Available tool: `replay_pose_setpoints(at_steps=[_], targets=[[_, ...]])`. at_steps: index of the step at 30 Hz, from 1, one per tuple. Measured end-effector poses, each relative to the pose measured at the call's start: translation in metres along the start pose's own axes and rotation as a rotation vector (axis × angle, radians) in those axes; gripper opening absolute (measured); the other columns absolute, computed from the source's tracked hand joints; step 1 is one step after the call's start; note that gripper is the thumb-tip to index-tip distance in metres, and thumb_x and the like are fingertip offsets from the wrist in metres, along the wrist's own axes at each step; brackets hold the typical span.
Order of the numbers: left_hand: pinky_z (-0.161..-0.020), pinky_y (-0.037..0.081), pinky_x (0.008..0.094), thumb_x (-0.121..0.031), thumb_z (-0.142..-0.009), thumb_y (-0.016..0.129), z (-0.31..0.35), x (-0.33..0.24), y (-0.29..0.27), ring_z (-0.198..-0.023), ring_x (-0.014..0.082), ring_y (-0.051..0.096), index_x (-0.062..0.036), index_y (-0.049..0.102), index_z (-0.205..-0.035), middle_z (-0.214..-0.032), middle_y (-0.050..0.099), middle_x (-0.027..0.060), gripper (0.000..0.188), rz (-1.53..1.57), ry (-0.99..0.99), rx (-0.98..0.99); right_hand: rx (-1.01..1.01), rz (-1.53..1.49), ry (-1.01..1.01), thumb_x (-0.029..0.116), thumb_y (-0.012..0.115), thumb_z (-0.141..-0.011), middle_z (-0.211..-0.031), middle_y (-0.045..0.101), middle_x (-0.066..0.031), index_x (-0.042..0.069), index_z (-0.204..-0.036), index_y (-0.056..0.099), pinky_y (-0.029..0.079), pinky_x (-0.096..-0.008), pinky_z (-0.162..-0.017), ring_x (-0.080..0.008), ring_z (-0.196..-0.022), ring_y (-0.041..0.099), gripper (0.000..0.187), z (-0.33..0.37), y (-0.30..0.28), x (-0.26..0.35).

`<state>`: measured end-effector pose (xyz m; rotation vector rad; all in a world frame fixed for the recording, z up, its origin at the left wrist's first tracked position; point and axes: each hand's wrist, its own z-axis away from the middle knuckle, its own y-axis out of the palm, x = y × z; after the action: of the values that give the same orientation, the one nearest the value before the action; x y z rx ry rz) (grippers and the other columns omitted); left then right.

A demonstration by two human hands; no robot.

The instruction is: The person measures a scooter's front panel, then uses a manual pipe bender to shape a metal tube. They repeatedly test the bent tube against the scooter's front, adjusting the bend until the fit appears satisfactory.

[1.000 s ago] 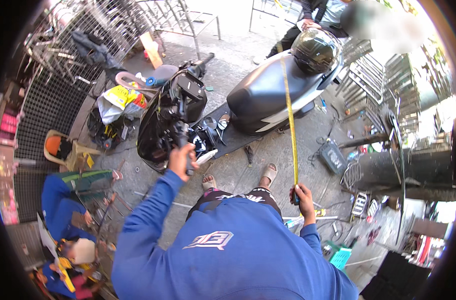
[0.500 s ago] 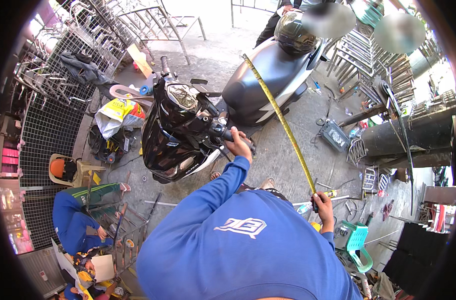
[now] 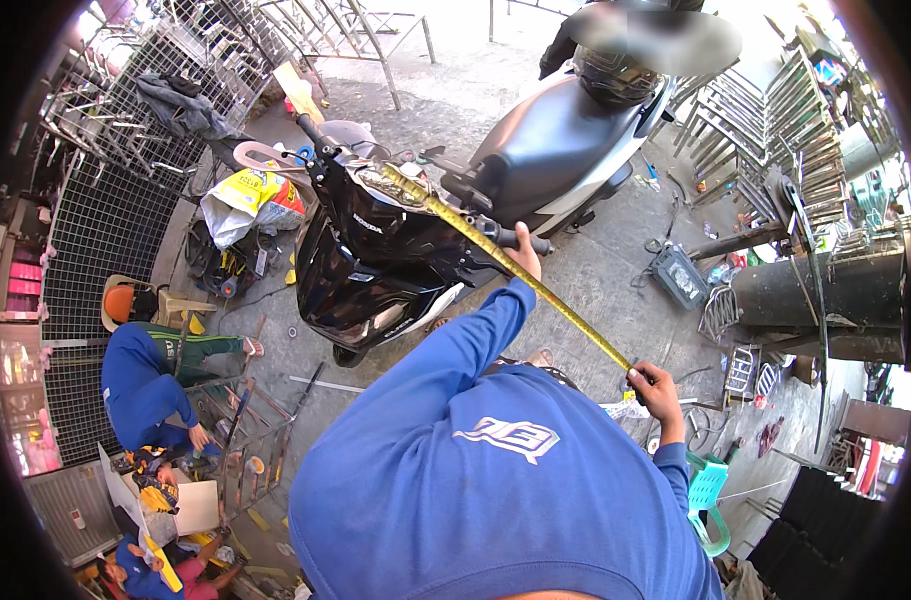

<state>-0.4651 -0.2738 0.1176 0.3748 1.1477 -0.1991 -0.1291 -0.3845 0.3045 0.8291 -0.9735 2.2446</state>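
Tape [image 3: 495,255] runs taut from our right hand [image 3: 658,385], clenched on its case, past our left hand [image 3: 523,258] pinching it, over the scooter [image 3: 375,260].

A second person in blue [image 3: 140,385] with an orange helmet [image 3: 121,302] crouched over a metal frame [image 3: 250,435] at the left, beside wire mesh panels [image 3: 105,230]. A yellow sack [image 3: 247,195] lay near them; stacked metal racks [image 3: 775,120] and a teal plastic stool [image 3: 708,492] stood at the right.
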Motion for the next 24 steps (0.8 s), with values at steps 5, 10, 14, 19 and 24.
replay_pose_setpoints(at_steps=[5, 10, 14, 19, 24], targets=[[-0.068, 0.057, 0.0313, -0.023, -0.102, 0.061, 0.032, -0.106, -0.101, -0.077, 0.0151, 0.069, -0.0008, 0.063, -0.118, -0.101, 0.073, 0.0123, 0.027, -0.272, -0.657, 0.986, 0.010, 0.058, 0.025, 0.028, 0.069, -0.097, -0.070, 0.060, 0.0021, 0.001, -0.098, 0.070, 0.041, -0.0280, -0.055, -0.0071, -0.062, 0.052, 0.026, -0.031, 0.022, 0.064], [-0.052, 0.055, 0.0287, -0.020, -0.101, 0.061, -0.066, -0.284, -0.195, -0.060, 0.0166, 0.068, 0.0021, 0.068, -0.096, -0.078, 0.071, 0.0132, 0.023, -0.190, -0.151, 0.992, -0.036, 0.147, 0.021, 0.029, 0.068, -0.098, -0.070, 0.057, 0.0031, 0.001, -0.094, 0.069, 0.039, -0.0265, -0.056, -0.0058, -0.062, 0.048, 0.029, -0.047, 0.058, 0.118], [-0.053, 0.058, 0.0301, -0.026, -0.103, 0.063, -0.178, -0.343, -0.200, -0.065, 0.0198, 0.070, 0.0021, 0.052, -0.124, -0.097, 0.071, 0.0185, 0.037, -0.227, 0.206, 0.378, -0.006, 0.045, 0.105, 0.028, 0.068, -0.099, -0.069, 0.055, 0.0048, 0.003, -0.093, 0.069, 0.036, -0.0253, -0.054, -0.0050, -0.061, 0.046, 0.026, -0.041, 0.084, 0.143], [-0.055, 0.060, 0.0310, -0.020, -0.101, 0.066, -0.248, -0.350, -0.204, -0.068, 0.0211, 0.072, 0.0063, 0.058, -0.117, -0.092, 0.071, 0.0147, 0.031, -0.217, 0.203, 0.457, -0.104, 0.171, 0.046, 0.030, 0.070, -0.097, -0.067, 0.053, 0.0038, 0.001, -0.094, 0.070, 0.038, -0.0278, -0.056, -0.0071, -0.062, 0.047, 0.030, -0.034, 0.099, 0.152], [-0.057, 0.062, 0.0314, -0.008, -0.095, 0.072, -0.257, -0.341, -0.207, -0.069, 0.0214, 0.072, 0.0056, 0.056, -0.117, -0.091, 0.071, 0.0155, 0.031, -0.131, 0.185, 0.451, -0.138, 0.292, 0.053, 0.031, 0.072, -0.095, -0.070, 0.058, -0.0007, 0.000, -0.095, 0.071, 0.042, -0.0300, -0.062, -0.0093, -0.067, 0.051, 0.031, -0.029, 0.104, 0.158]])
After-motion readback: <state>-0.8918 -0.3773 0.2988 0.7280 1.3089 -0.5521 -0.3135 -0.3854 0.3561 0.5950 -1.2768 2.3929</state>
